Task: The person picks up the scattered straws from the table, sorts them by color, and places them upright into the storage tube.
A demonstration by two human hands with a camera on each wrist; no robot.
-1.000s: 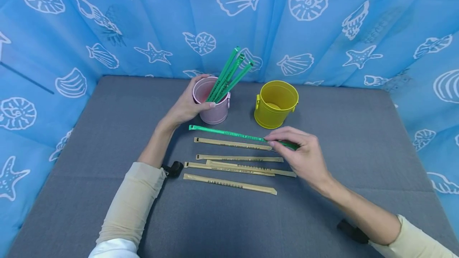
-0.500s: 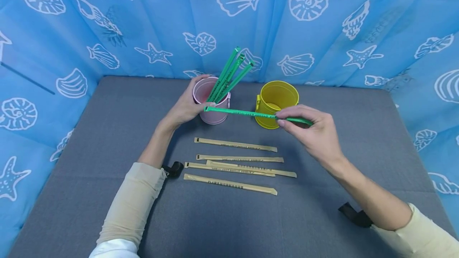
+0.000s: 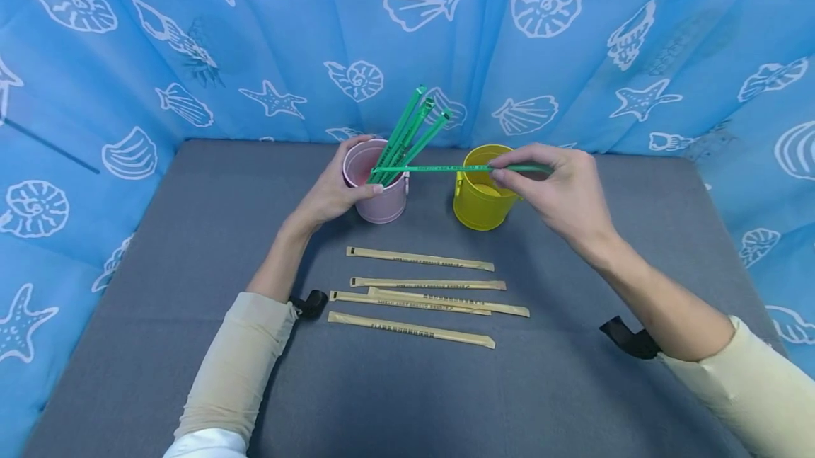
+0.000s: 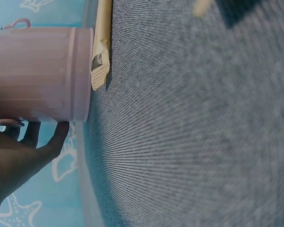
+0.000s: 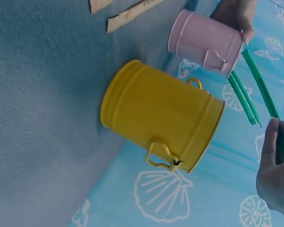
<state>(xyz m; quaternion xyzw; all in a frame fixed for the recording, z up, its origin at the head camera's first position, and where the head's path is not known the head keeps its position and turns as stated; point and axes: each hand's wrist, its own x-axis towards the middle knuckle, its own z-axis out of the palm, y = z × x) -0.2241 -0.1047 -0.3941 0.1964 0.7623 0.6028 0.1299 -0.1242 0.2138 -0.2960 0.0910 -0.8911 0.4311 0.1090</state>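
Observation:
My left hand [image 3: 327,192] grips the pink bucket [image 3: 383,209], thumb at the near rim and fingers round its far side. Several green wrapped straws [image 3: 423,134] stand in that bucket, leaning right. Between thumb and fingertips, my right hand [image 3: 563,185] pinches another green wrapped straw [image 3: 439,168], held nearly level in front of the yellow bucket [image 3: 482,210]. Its left end overlaps the pink bucket's mouth in the head view. From the right wrist, the held straw [image 5: 261,85] points at the pink bucket's rim [image 5: 236,52]. The left wrist view shows fingers [image 4: 57,142] against the pink bucket's side.
Several tan wrapped straws [image 3: 420,259] lie roughly side by side on the grey table [image 3: 407,401], nearer than the buckets; two of them overlap. Behind the table hangs a blue curtain [image 3: 318,33] with white shell prints. Black wrist straps [image 3: 630,339] hang by both forearms.
My right hand has lifted the green straw off the table and carried it up and away, level with the pink bucket's rim. My left hand has stayed on the bucket.

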